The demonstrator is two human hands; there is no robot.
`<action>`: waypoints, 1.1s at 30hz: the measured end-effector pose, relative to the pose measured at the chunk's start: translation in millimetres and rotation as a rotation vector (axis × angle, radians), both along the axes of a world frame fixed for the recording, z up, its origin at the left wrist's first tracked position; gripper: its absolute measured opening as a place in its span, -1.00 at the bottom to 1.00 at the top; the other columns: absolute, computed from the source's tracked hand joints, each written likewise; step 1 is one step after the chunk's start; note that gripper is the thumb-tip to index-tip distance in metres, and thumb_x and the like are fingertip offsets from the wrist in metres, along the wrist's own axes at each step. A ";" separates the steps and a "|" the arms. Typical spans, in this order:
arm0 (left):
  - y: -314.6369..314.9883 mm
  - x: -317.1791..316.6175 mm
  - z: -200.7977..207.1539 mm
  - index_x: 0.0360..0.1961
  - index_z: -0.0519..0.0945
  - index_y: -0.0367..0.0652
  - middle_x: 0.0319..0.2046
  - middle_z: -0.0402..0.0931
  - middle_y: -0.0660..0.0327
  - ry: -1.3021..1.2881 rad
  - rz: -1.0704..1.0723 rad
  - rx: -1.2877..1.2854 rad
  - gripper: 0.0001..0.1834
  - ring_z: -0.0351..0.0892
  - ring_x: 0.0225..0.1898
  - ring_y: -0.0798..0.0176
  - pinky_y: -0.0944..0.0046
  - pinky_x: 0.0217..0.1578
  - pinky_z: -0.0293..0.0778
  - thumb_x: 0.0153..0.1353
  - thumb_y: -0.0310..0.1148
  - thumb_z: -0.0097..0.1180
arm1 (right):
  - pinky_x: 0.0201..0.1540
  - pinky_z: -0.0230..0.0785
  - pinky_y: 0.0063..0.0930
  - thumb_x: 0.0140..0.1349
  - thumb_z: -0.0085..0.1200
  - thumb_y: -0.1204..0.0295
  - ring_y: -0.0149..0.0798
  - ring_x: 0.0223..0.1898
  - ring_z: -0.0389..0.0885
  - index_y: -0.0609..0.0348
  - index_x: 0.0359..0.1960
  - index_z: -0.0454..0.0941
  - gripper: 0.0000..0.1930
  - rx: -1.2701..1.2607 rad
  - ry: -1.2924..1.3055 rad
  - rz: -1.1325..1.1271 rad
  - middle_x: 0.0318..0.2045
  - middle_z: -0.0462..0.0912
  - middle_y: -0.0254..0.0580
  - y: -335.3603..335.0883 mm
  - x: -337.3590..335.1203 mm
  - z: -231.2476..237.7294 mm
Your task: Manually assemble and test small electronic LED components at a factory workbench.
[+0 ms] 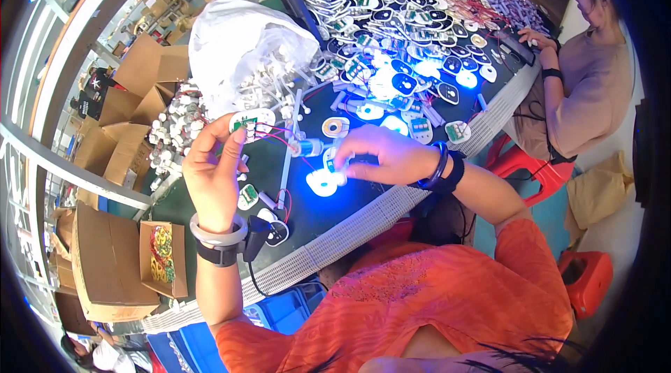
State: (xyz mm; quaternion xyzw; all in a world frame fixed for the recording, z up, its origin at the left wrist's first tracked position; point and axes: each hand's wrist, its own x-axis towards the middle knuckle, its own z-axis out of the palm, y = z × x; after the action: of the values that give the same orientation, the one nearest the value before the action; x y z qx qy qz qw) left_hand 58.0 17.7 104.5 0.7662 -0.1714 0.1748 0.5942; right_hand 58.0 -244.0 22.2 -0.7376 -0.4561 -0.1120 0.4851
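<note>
My left hand [215, 167] is raised above the bench, pinching a white oval plate with a green circuit board [244, 123] between thumb and fingers. Thin red wires [279, 137] run from that board toward a pale cylinder [307, 147]. My right hand [388, 154] is turned inward with its fingers bent together. Its fingertips meet the edge of a glowing white plate [323, 181] that casts blue light on the bench; what they pinch is hard to make out. Below my left hand lie another small board plate [248, 196] and a black-and-white plate [274, 228].
A large heap of similar plates [377, 10] covers the far bench, some lit blue. A white plastic bag [241, 41] and white parts [175, 128] lie left, beside cardboard boxes [105, 254]. A co-worker [587, 86] sits at the right. White mesh edging [349, 226] borders the bench.
</note>
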 end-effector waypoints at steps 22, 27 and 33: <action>-10.5 -14.5 64.1 -0.08 0.61 -0.27 -0.30 0.65 0.29 -0.161 -0.141 0.040 -0.74 0.46 -0.40 0.59 0.58 -0.43 0.31 0.18 -0.55 0.22 | -0.23 0.47 -0.50 0.47 -0.26 0.38 -0.38 -0.37 0.62 0.26 -0.16 0.37 -0.80 0.625 0.686 0.421 -0.39 0.59 -0.20 92.3 7.4 47.8; -8.1 -13.9 61.0 -0.06 0.58 -0.33 -0.27 0.62 0.23 -0.109 -0.142 0.048 -0.74 0.53 -0.25 0.47 0.47 -0.16 0.43 0.20 -0.57 0.19 | -0.10 0.44 -0.46 0.47 -0.24 0.37 -0.39 -0.25 0.61 0.29 -0.21 0.44 -0.75 0.648 0.680 0.415 -0.35 0.60 -0.24 95.8 5.5 41.3; -6.8 -6.1 55.4 -0.09 0.60 -0.31 -0.30 0.67 0.17 -0.151 -0.140 0.067 -0.75 0.61 -0.29 0.44 0.44 -0.21 0.49 0.17 -0.58 0.21 | -0.01 0.43 -0.43 0.48 -0.24 0.30 -0.32 -0.16 0.61 0.32 0.04 0.39 -0.67 0.734 0.693 0.379 -0.16 0.60 -0.15 107.4 3.6 40.4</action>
State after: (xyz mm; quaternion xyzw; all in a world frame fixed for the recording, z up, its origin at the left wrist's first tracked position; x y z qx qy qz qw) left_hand 51.9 10.9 159.9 0.7564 -0.2745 0.1843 0.5644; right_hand 61.7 -136.6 62.6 -0.4183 -0.3252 0.0753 0.8448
